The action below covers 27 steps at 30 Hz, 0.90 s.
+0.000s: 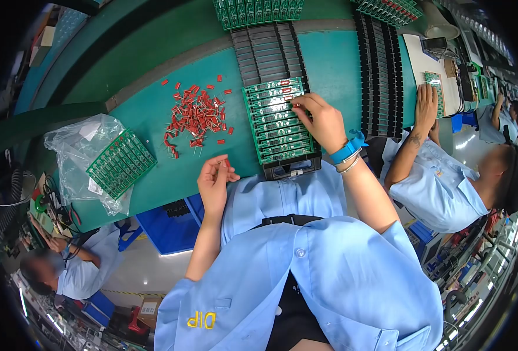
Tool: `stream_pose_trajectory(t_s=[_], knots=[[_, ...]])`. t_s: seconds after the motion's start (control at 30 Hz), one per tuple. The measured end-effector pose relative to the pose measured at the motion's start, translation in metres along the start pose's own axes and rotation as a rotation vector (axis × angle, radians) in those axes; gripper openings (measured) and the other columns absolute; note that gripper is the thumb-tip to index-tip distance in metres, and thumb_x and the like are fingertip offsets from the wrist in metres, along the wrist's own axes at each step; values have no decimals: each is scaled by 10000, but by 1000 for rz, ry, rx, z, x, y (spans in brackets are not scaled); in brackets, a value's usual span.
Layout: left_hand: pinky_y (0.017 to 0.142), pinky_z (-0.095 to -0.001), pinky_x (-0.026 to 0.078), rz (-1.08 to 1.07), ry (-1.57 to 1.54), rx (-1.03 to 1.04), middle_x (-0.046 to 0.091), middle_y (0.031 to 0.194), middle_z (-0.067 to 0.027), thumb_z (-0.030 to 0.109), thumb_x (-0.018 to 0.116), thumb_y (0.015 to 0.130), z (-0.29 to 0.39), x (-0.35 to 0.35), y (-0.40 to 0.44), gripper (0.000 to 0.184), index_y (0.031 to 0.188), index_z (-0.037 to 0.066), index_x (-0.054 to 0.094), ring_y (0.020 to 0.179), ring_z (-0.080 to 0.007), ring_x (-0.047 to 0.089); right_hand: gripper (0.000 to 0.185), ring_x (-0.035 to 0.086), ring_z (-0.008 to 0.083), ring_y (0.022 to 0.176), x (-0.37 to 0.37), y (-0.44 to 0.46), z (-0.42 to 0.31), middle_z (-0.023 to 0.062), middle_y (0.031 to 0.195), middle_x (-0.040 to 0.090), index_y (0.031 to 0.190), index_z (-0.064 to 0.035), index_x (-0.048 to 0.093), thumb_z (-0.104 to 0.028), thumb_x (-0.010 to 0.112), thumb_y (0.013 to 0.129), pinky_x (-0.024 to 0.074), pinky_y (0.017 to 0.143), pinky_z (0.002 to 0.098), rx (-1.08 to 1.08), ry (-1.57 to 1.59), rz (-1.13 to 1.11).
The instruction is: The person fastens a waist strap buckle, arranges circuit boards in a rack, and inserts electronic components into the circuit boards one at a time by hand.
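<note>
A green circuit board panel (279, 124) with several rows lies in a black rack (266, 55) in front of me. Red components sit on its top rows. My right hand (319, 120), with a blue wrist strap (348, 148), pinches a red component at the panel's right side, near the third row. Left of the panel, my left hand (217, 178) holds a red component (227, 163) between its fingers, over the mat's front edge. Beyond it lies a loose pile of red components with thin leads (197, 111) on the green mat.
Another green panel (121, 164) lies on a clear plastic bag (72, 149) at the left. Black racks (380, 76) stand at the right. A co-worker (440, 181) works at the right, another (86, 266) at lower left. A blue bin (165, 231) is below the bench.
</note>
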<state>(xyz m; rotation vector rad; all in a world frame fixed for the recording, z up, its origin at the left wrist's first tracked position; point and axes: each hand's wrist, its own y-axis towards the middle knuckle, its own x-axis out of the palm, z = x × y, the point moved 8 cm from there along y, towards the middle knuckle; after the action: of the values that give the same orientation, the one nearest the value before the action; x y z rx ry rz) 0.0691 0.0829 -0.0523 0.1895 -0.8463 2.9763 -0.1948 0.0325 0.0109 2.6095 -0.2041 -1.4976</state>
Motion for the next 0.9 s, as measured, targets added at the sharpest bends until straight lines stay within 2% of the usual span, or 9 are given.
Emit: stream_pose_trajectory(t_s=[0.17,0.33,0.5,0.63,0.83,0.9], knots=[[592,-220,487,17,-10,22,603,774,-99,102,526,915,2,0,1,199,1076,-11,556,616,-154,597,115,590,209,614,-2,-4,-2,-39,864,606,898,-141,642,-181,627,791,473,540,294,-27,2,68],[609,-224,490,-18,-1,14,622,828,-118,118,527,917,5,4,0,219,1092,-12,555,643,-166,613,98,589,190,626,4,-2,1,-40,848,600,874,-146,648,-185,632,786,471,557,285,7,-50,20],[623,-232,495,-16,39,6,632,901,-140,128,526,918,6,4,-1,233,1103,-12,554,676,-174,621,99,586,168,663,7,-4,-2,-50,841,594,869,-160,658,-192,639,777,467,609,287,-55,-143,44],[668,-236,494,-53,-123,-78,631,945,-148,117,526,915,10,17,-3,220,1089,-13,558,756,-176,626,121,576,150,714,8,-1,-6,-59,870,583,879,-178,671,-200,651,762,456,661,294,-162,-167,144],[735,-239,487,-83,-296,-114,627,967,-152,103,529,907,18,26,-5,201,1066,-17,559,830,-177,618,197,561,156,761,9,-18,-6,-13,916,565,948,-161,670,-193,657,755,447,692,293,-96,-224,80],[760,-242,483,-153,-306,-148,626,971,-148,91,533,903,22,40,-7,180,1043,-18,564,849,-173,611,222,557,165,765,0,-26,-21,6,924,559,973,-145,666,-188,658,755,448,690,294,-87,-207,73]])
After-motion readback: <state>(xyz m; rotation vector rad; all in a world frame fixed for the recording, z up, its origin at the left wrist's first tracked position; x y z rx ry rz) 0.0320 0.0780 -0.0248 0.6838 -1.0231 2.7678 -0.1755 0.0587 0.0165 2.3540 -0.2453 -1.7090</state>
